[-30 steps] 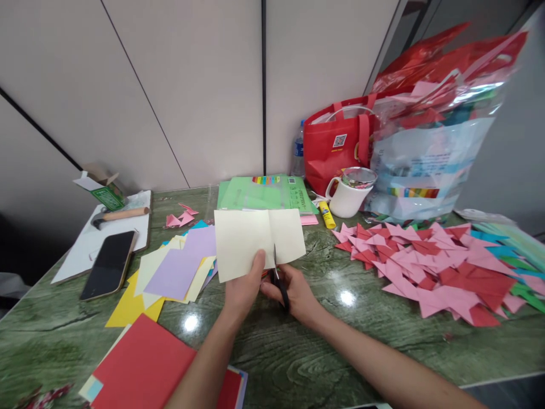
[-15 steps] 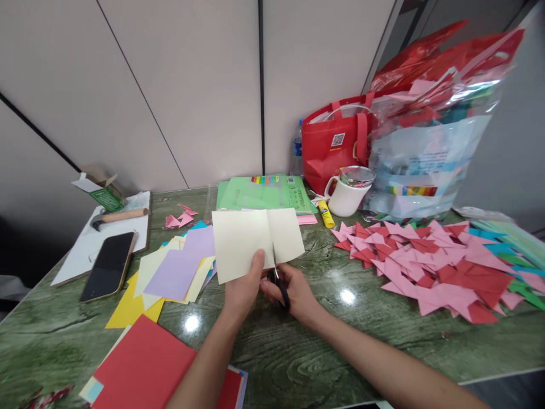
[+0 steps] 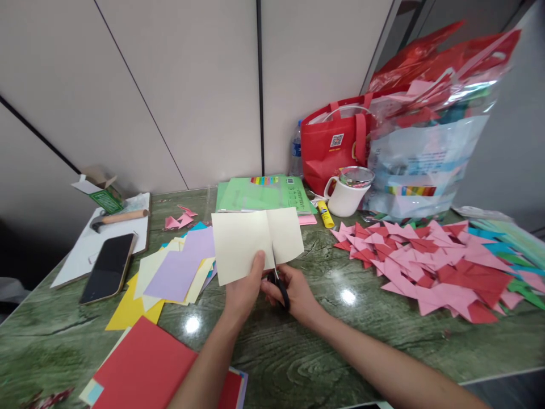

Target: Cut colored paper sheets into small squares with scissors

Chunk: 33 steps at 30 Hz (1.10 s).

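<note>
My left hand (image 3: 248, 284) grips the lower edge of a cream sheet of paper (image 3: 240, 244), thumb on the near face and the other fingers hidden behind. In my right hand (image 3: 293, 287) is a pair of black-handled scissors (image 3: 281, 293), their blades pointing up into the sheet. A cut runs from the bottom edge toward a vertical fold line, and the right part of the sheet tilts slightly away from the left. Loose purple, cream and yellow paper squares (image 3: 172, 274) lie left of the sheet. Red paper sheets (image 3: 145, 363) lie partly under my left forearm.
Folded pink and red paper pieces (image 3: 430, 261) are heaped at the right. Behind stand a white mug (image 3: 344, 197), a glue stick (image 3: 326, 215), a red bag (image 3: 326, 153) and a full clear bag (image 3: 421, 159). At the left lie a phone (image 3: 108, 267) and a hammer (image 3: 123, 217).
The scissor blades have closed further on the cream sheet, and the slit between its two parts shows a little wider. Both hands stay in nearly the same place.
</note>
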Each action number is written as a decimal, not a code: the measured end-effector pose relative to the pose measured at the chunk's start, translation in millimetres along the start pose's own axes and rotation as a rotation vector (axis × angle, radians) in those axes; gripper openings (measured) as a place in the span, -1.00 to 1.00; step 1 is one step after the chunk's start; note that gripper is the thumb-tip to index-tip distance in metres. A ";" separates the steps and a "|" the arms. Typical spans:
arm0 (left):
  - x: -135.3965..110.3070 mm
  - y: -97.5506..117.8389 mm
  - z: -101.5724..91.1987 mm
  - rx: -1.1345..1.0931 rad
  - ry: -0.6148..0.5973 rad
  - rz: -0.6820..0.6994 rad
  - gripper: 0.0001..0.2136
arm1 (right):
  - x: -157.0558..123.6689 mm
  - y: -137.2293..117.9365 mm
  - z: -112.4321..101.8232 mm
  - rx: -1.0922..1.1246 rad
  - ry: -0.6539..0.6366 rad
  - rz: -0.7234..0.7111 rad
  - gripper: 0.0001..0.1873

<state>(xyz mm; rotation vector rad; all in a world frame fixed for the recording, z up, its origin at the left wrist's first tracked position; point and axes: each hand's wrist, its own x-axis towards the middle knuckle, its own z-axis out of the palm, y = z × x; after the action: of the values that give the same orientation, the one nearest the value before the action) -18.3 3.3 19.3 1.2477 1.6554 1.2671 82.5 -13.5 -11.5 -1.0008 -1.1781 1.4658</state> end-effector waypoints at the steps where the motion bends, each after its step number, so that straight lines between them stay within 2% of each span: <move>1: -0.1 -0.2 0.0 0.001 -0.002 0.003 -0.67 | 0.2 -0.9 -0.2 0.002 -0.002 -0.008 -0.62; 10: -4.1 5.0 1.8 0.012 -0.011 -0.026 -0.61 | 1.3 -5.2 -2.3 -0.007 0.006 -0.070 -0.66; 16: -2.8 -0.1 2.1 -0.024 0.004 -0.003 -0.59 | -0.2 -6.6 -1.8 -0.036 0.021 -0.062 -0.66; 33: -4.6 7.3 -1.0 0.062 -0.028 -0.018 -0.64 | 0.0 -2.5 -2.1 -0.042 0.023 -0.046 -0.67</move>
<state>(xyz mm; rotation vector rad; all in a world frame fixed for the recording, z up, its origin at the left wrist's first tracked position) -15.9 -1.0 26.4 1.2787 1.6936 1.1905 85.0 -12.9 -9.5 -1.0107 -1.2119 1.3951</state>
